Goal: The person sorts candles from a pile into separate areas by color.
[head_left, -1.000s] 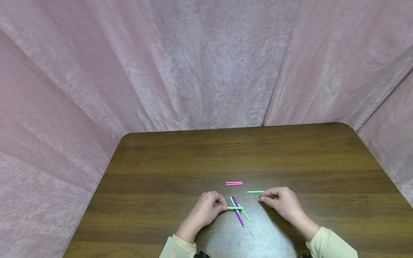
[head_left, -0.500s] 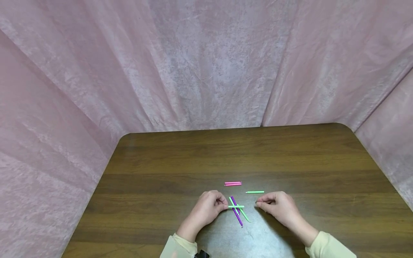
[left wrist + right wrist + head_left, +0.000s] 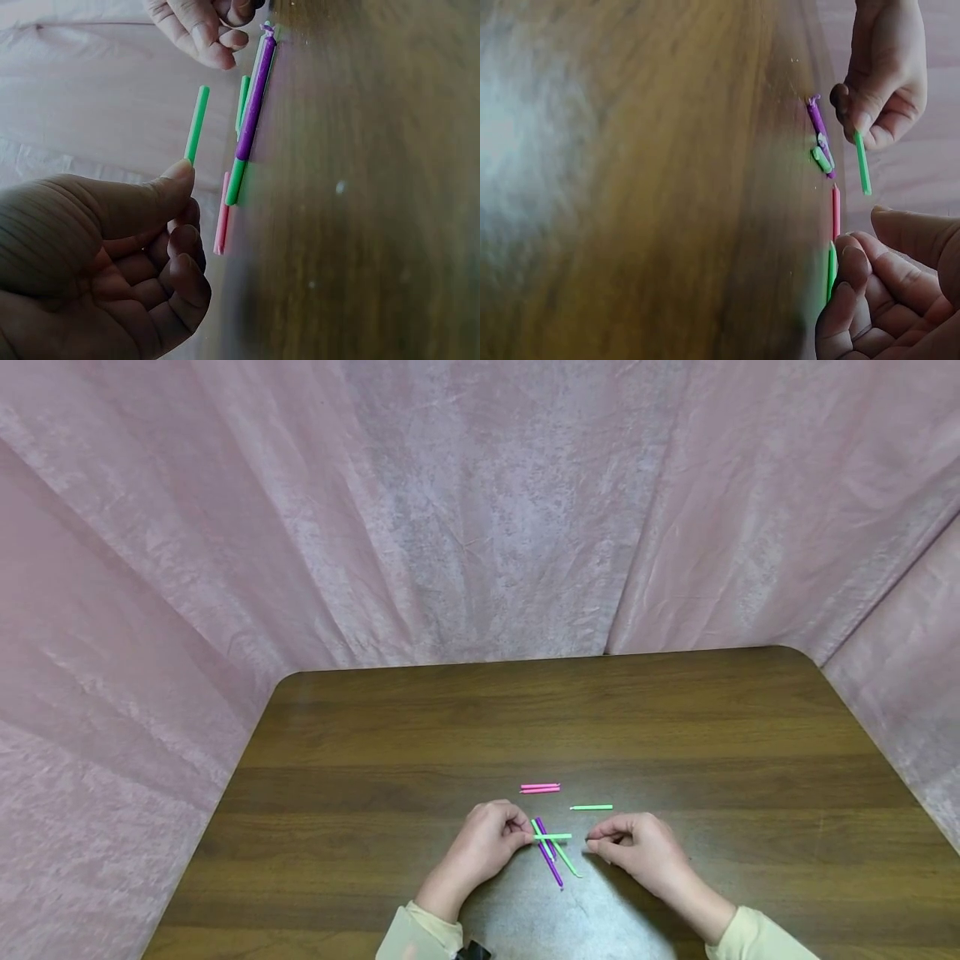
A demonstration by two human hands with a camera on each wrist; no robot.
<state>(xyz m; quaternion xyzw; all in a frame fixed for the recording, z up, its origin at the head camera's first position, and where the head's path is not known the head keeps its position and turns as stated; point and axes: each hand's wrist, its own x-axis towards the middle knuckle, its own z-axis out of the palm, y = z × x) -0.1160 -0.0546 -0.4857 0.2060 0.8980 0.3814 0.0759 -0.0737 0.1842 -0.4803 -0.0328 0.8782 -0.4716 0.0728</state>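
Note:
My left hand [image 3: 480, 845] pinches one end of a thin green candle [image 3: 553, 837] between thumb and fingers. In the left wrist view this green candle [image 3: 197, 124] is held above the table, its free end pointing away from the hand. Beneath it, purple candles [image 3: 552, 871] and green candles [image 3: 567, 860] lie crossed in a loose pile on the table. Just right of the held candle's free end is my right hand [image 3: 645, 853], fingers loosely bent. The right wrist view shows its thumb and fingertips apart, with nothing visible between them.
Two pink candles [image 3: 540, 788] lie side by side beyond the pile. A single green candle [image 3: 592, 807] lies farther right, beyond the right hand's fingertips. The brown wooden table [image 3: 375, 727] ends at a pink curtain [image 3: 480, 527] at the back and sides.
The right hand has come away from the lone green candle, leaving it on the table, and moved left and nearer. The left hand has shifted its candle slightly right and away.

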